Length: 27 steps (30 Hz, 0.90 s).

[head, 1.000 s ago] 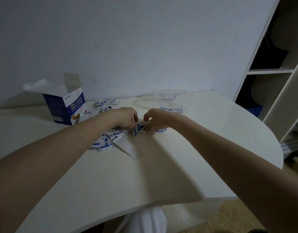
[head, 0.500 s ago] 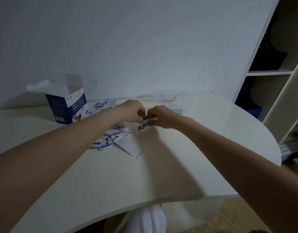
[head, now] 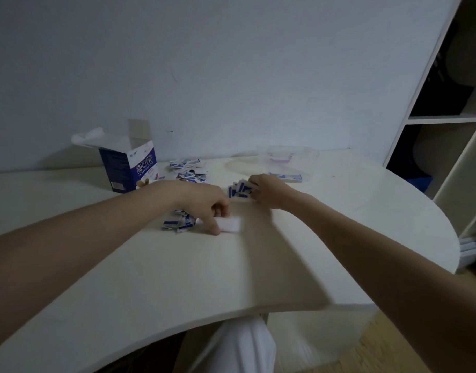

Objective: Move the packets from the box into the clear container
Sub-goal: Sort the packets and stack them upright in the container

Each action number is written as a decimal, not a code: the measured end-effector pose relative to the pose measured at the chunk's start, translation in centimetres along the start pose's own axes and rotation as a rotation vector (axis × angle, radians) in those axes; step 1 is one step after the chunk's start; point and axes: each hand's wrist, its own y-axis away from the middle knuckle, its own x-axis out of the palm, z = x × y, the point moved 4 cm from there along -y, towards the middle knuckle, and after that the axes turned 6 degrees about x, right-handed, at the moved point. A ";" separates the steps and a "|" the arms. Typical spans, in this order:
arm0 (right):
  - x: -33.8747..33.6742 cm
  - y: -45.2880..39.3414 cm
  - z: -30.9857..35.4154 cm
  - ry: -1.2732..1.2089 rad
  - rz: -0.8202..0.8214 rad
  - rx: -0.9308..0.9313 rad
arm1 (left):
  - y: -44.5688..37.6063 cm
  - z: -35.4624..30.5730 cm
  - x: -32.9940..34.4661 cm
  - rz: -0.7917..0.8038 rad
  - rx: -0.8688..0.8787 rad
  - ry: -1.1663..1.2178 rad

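Lying scattered on the white table (head: pixel 150 278), loose packets (head: pixel 187 170) sat between the opened blue box (head: pixel 129 168) at back left and the clear container (head: pixel 282 160) at back centre; more packets (head: pixel 177 223) lay partly under your left wrist. Your right hand (head: pixel 269 191) pinched a fanned bunch of packets (head: pixel 239 190), short ends pointing left, just before the container. Your left hand (head: pixel 204 204) had fingers curled down on a blurred white packet (head: pixel 230 224), long axis left-right. Shelving (head: pixel 446 119) stood right.
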 end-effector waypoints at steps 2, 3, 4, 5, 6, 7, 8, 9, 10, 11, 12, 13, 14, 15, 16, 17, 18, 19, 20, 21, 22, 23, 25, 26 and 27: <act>-0.5 0.1 -0.3 -0.049 -0.010 0.046 | 0.1 0.4 -0.2 -0.091 -0.011 -0.022; -0.6 0.1 -0.5 -0.159 -0.009 0.084 | 0.2 0.7 -0.5 -0.160 -0.014 -0.030; -0.8 0.1 -0.7 -0.309 0.006 0.118 | 0.2 1.0 -1.0 -0.238 -0.017 -0.029; -1.0 0.1 -0.8 -0.472 0.024 0.144 | 0.3 1.3 -1.4 -0.310 -0.020 -0.019; -1.2 0.3 -0.9 -0.622 0.037 0.163 | 0.2 1.5 -1.8 -0.369 -0.019 -0.003; -1.4 0.2 -1.0 -0.739 0.037 0.168 | 0.2 1.5 -2.3 -0.412 -0.018 0.009; -1.5 0.1 -1.1 -0.818 0.035 0.163 | 0.1 1.5 -2.6 -0.433 -0.022 0.016; -1.6 -0.2 -1.2 -0.872 0.039 0.155 | 0.1 1.4 -2.9 -0.434 -0.036 0.030; -1.7 -0.3 -1.1 -0.917 0.047 0.147 | 0.0 1.4 -3.1 -0.421 -0.056 0.053; -1.7 -0.5 -1.1 -0.959 0.062 0.141 | -0.1 1.5 -3.2 -0.398 -0.080 0.084; -1.7 -0.6 -1.0 -1.002 0.084 0.138 | -0.1 1.7 -3.4 -0.379 -0.098 0.117; -1.7 -0.7 -1.0 -1.044 0.110 0.142 | -0.3 1.9 -3.6 -0.373 -0.095 0.162; -1.7 -0.8 -0.9 -1.085 0.130 0.149 | -0.4 2.0 -3.9 -0.388 -0.084 0.220; -1.7 -0.9 -0.9 -1.130 0.135 0.163 | -0.5 2.3 -4.2 -0.428 -0.075 0.287; -1.7 -1.1 -1.0 -1.173 0.125 0.182 | -0.7 2.7 -4.5 -0.486 -0.075 0.352; -1.6 -1.4 -1.1 -1.212 0.103 0.195 | -0.8 3.2 -4.8 -0.547 -0.082 0.408; -1.6 -1.7 -1.1 -1.224 0.070 0.193 | -1.0 3.7 -5.0 -0.593 -0.094 0.451; -1.8 -2.0 -1.1 -1.195 0.023 0.167 | -1.1 4.0 -5.1 -0.614 -0.104 0.469; -2.1 -2.2 -0.9 -1.093 -0.037 0.112 | -1.3 4.1 -5.2 -0.608 -0.108 0.452; -2.7 -2.2 -0.5 -0.909 -0.115 0.024 | -1.5 4.1 -5.3 -0.585 -0.111 0.402; -3.4 -2.1 0.1 -0.656 -0.186 -0.093 | -1.6 4.0 -5.3 -0.555 -0.115 0.331; -3.8 -1.9 1.1 -0.387 -0.228 -0.214 | -1.8 3.9 -5.4 -0.525 -0.119 0.256; -3.7 -2.0 3.0 0.020 -0.213 -0.374 | -2.1 3.9 -5.4 -0.501 -0.122 0.166; -3.4 -2.2 3.6 0.082 -0.166 -0.374 | -2.2 3.8 -5.4 -0.508 -0.120 0.142; -3.1 -2.3 3.8 0.090 -0.125 -0.340 | -2.2 3.7 -5.4 -0.515 -0.117 0.124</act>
